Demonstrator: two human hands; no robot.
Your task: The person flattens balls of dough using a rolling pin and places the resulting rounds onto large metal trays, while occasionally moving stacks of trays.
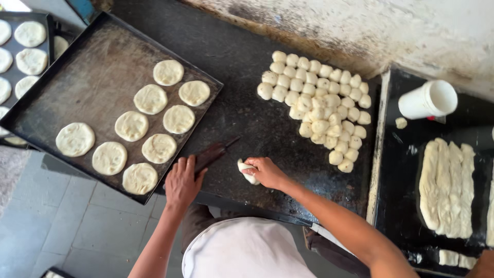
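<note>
Dark stone counter [247, 128], dusted with flour, carries the work. The right hand [266, 171] lies on it with its grip clamped on a pale dough piece [247, 172], pressing that piece against the counter near the front edge. The left hand [181, 183] rests just beside it, fingers wrapped about the handle end of a dark flat tool [212, 154] that points up and to the right; its grip is closed on that tool. Behind the right hand, well apart, sits a tight cluster of small dough balls [319, 103], touching one another in rows. To the left, a black baking tray [92, 72] lies at an angle, overhanging the counter edge, and holds nine flattened dough rounds [149, 121], each apart from its neighbours. A second tray at far right bears long dough strips [446, 188] laid side by side, with a white plastic cup [428, 99] tipped on its side above them.
</note>
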